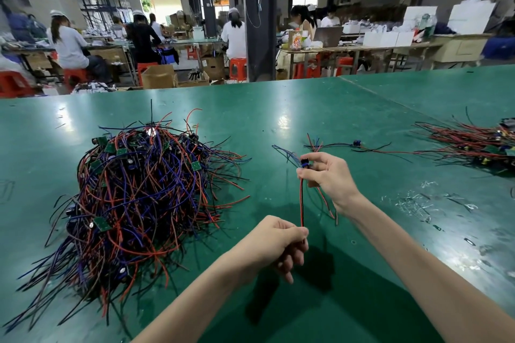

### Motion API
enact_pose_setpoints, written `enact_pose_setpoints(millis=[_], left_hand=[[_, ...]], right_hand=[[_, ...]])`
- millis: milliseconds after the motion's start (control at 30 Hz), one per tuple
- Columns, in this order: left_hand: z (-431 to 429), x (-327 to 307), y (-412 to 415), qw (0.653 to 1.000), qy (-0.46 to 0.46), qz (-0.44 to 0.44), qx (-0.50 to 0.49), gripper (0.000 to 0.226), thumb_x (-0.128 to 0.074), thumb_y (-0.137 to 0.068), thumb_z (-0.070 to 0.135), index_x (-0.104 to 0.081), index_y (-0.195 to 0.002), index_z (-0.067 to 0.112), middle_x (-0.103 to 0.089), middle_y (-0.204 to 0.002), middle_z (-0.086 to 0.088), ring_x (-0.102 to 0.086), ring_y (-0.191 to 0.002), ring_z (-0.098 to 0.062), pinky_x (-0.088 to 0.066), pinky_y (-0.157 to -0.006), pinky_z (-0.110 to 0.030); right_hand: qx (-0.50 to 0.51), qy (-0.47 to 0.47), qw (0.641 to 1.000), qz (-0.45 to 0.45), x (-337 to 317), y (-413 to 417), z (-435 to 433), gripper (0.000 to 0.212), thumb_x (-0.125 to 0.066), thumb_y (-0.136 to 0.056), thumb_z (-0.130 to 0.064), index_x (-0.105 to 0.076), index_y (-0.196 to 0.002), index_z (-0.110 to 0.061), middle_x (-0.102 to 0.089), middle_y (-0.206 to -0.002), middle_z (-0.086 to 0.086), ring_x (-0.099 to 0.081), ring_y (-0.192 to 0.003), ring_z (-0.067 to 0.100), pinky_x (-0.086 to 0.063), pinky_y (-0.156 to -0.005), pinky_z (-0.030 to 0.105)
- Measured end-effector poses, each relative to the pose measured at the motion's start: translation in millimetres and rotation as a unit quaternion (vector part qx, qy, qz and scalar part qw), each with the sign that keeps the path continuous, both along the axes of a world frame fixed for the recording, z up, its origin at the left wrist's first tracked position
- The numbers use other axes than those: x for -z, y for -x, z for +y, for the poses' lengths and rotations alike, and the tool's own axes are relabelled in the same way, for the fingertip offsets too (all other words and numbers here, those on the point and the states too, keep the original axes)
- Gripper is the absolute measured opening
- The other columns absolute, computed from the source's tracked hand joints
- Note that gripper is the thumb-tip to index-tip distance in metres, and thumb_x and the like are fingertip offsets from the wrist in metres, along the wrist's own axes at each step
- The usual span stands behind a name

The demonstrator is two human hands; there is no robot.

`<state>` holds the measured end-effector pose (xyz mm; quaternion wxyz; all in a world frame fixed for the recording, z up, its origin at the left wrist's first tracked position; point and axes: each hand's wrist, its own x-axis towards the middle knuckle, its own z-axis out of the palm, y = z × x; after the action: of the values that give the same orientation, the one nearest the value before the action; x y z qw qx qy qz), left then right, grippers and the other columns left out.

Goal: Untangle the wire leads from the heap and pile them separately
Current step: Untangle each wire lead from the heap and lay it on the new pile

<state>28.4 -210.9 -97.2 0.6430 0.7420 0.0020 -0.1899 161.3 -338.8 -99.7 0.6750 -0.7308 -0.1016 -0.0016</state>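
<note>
**Holding a lead (301,203) beside the heap (133,198)**

The left hand (278,245) hangs over the near part of the green table (362,108). Its fingers are curled, and thumb and forefinger pinch the lower end of the lead's red-and-black pair. The right hand (328,172) is farther out, with its fingertips closed on the small dark part (303,162) at the lead's upper end. The pair runs straight between the two hands. Thin blue and black strands fan out up and left from the dark part, and another red-and-black strand droops below the right wrist.

The heap lies well to the left of both hands. It is a tall tangle of red, blue and black wires with small green boards (99,223) caught in it, and loose ends spill toward the table's front edge.

The pile (479,145) of sorted leads lies flat at the far right, partly cut off by the frame edge. A stray lead (356,143) lies on the table between the right hand and the pile, touching neither hand.

Clear scraps (415,203) dot the table to the right of the right forearm.

Beyond the table, workers (68,42) sit on red stools (238,67) at long benches, and a dark pillar (262,22) stands in the middle.
</note>
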Motion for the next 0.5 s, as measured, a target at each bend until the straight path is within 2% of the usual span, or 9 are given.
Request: enact_pose_setpoints(millis=[100,233,333,367,433,500], left_hand=[[2,2,-1,1.0,-0.017,0.005,-0.017,0.034,-0.048,-0.097,0.019,-0.055,-0.066,0.008,-0.052,-0.044,0.002,-0.039,-0.031,-0.006,-0.041,-0.033,-0.018],[4,3,-2,0.998,-0.054,0.021,-0.017,0.037,-0.048,-0.098,0.024,-0.059,-0.066,0.008,-0.052,-0.042,0.004,-0.039,-0.031,-0.006,-0.041,-0.032,-0.017],[6,3,-4,0.997,-0.066,0.024,-0.015,0.037,-0.047,-0.097,0.024,-0.06,-0.066,0.009,-0.052,-0.043,0.004,-0.039,-0.031,-0.006,-0.04,-0.032,-0.017],[6,3,-5,0.997,-0.067,0.024,-0.017,0.036,-0.047,-0.098,0.023,-0.06,-0.067,0.009,-0.052,-0.043,0.004,-0.039,-0.031,-0.006,-0.04,-0.032,-0.017],[7,3,-5,0.997,-0.068,0.022,-0.021,0.035,-0.047,-0.098,0.022,-0.06,-0.068,0.009,-0.052,-0.043,0.004,-0.039,-0.031,-0.006,-0.04,-0.032,-0.017],[8,3,-6,0.997,-0.068,0.018,-0.025,0.034,-0.047,-0.098,0.02,-0.059,-0.068,0.009,-0.051,-0.043,0.004,-0.038,-0.031,-0.006,-0.04,-0.032,-0.017]], right_hand=[[0.008,0.081,0.997,0.006,3,-4,-2,0.025,-0.072,-0.079,0.001,-0.057,-0.098,-0.007,-0.064,-0.063,0.002,-0.054,-0.054,0.014,-0.045,-0.05,0.022],[0.032,0.226,0.974,0.011,8,-2,-1,0.021,-0.07,-0.075,0.0,-0.058,-0.089,-0.01,-0.07,-0.072,0.015,-0.057,-0.053,0.021,-0.053,-0.056,0.034],[0.028,0.294,0.955,-0.005,7,1,-1,0.018,-0.066,-0.073,-0.003,-0.06,-0.088,-0.012,-0.069,-0.07,0.01,-0.057,-0.046,0.018,-0.054,-0.062,0.033],[0.03,0.313,0.949,-0.011,6,2,0,0.019,-0.064,-0.072,-0.003,-0.061,-0.09,-0.012,-0.069,-0.072,0.009,-0.059,-0.048,0.019,-0.054,-0.066,0.032],[0.04,0.353,0.934,-0.027,5,4,1,0.023,-0.062,-0.074,-0.005,-0.064,-0.096,-0.012,-0.068,-0.081,0.01,-0.065,-0.066,0.027,-0.054,-0.078,0.035],[0.047,0.353,0.933,-0.05,5,7,2,0.023,-0.062,-0.078,-0.007,-0.065,-0.1,-0.011,-0.066,-0.08,0.009,-0.064,-0.074,0.03,-0.052,-0.082,0.038]])
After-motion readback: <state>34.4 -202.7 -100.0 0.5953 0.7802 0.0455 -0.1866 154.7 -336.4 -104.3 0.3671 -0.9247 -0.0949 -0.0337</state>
